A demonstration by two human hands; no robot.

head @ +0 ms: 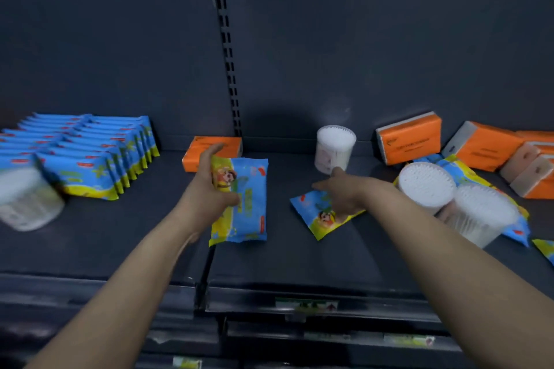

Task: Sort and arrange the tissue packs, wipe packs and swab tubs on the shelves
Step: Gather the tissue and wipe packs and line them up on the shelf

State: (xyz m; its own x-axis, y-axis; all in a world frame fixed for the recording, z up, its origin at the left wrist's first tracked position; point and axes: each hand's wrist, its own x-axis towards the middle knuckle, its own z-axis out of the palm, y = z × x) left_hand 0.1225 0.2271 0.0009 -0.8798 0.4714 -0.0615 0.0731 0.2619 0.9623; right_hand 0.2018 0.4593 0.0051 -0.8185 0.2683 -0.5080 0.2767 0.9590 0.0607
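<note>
My left hand (209, 183) grips the left edge of a blue-and-yellow wipe pack (244, 201) at the middle of the dark shelf (299, 260). My right hand (344, 192) lies over a second wipe pack (317, 217) that is flat on the shelf, fingers spread on its top. A swab tub (334, 148) stands upright just behind that hand. An orange tissue pack (207, 148) lies behind my left hand.
Two rows of upright wipe packs (90, 153) fill the left shelf, with a blurred swab tub (27, 199) in front. At right, two swab tubs (455, 204) sit on loose wipe packs, and several orange tissue packs (410, 138) lie tumbled against the back panel.
</note>
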